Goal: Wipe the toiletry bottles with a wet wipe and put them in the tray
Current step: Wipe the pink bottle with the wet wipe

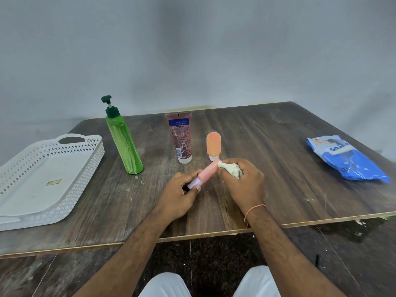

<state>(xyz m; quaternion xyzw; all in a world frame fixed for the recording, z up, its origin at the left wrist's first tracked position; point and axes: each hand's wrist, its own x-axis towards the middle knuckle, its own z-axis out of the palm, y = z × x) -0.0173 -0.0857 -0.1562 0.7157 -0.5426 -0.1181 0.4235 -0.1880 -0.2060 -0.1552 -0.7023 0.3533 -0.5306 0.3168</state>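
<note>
From the head camera, the left hand [179, 195] grips the white-capped lower end of a small pink bottle [207, 171], fingers and thumb curled round it, holding it slanted above the wooden counter [267, 146] with its far end raised toward the right. The right hand [243, 181] is clamped on a crumpled wet wipe [230, 169], whose tip presses against the pink bottle's upper end. A thin orange thread circles the right wrist.

Just behind the hands, a small orange bottle [213, 146] stands on its white cap. Left of it a dark red tube [181, 138] stands on its cap, and further left stands a tall green pump bottle [124, 140], which looks tilted in the wide-angle view. At the counter's left edge lies a white perforated tray [12, 168] with a cut-out handle; a small label sits on its floor. Well apart on the right lies a blue pack of wipes [347, 159]. White-clad knees show at the bottom edge.
</note>
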